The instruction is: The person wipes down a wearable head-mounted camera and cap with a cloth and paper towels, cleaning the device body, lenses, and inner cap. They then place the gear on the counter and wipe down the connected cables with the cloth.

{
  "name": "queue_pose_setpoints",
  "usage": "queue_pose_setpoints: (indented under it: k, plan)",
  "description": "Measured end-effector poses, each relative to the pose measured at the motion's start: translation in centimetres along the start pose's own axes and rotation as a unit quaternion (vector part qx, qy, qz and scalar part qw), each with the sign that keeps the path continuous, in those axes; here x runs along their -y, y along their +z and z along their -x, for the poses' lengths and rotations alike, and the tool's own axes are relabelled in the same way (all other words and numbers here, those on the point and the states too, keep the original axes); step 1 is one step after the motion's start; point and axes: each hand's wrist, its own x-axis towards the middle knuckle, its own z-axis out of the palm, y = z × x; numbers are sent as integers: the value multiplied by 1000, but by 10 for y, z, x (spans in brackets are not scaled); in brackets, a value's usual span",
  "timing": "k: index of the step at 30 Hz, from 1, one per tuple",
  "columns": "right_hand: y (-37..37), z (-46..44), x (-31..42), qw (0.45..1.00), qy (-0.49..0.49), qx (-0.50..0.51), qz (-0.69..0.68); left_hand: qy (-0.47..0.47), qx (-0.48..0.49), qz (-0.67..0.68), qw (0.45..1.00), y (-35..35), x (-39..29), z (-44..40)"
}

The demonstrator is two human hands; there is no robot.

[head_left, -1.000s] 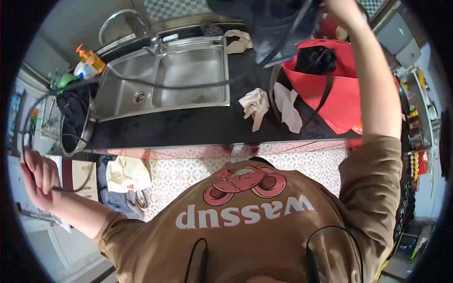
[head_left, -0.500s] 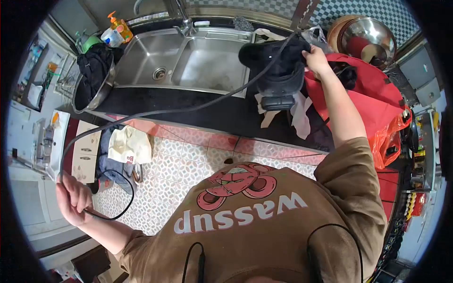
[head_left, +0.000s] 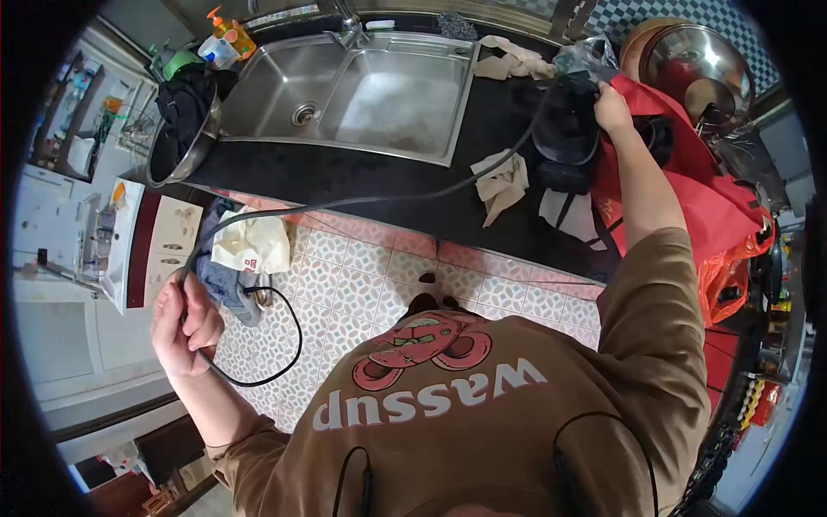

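Note:
My left hand [head_left: 187, 326] is closed around a thick black cord [head_left: 362, 201], out to the left over the floor. A loop of the cord hangs below that hand. From there it stretches across the counter's front to a bulky black device [head_left: 566, 129] with a rounded body, whose kind I cannot make out. My right hand [head_left: 612, 109] grips the device's far right edge, with the thumb and fingers partly hidden. Beside it lies a red bag [head_left: 689, 194]. Crumpled beige cloth [head_left: 501, 185] and a pale cloth [head_left: 570, 217] lie on the counter near the device.
A double steel sink [head_left: 392, 103] is set into the black counter [head_left: 345, 168]. At its left, a metal basin [head_left: 202, 142] holds a black bag; soap bottles [head_left: 231, 33] stand behind. Large metal bowls [head_left: 698, 73] lean at the back right. A cream bag [head_left: 254, 241] hangs lower left.
My right hand has moved the black device right, toward the red bag, uncovering the beige cloth. My left hand still holds the cord, now slightly farther right in view.

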Motion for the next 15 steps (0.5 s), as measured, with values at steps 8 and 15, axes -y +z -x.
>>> queue_pose_setpoints:
  k: [8,15]
  plan:
    - [-38,59,81,983,-176,-47,23,-84,-19,-29,996,1,9,-20]
    - [71,189,157,937,-312,-81,-136,-130,-13,-22,991,-9,22,-46]
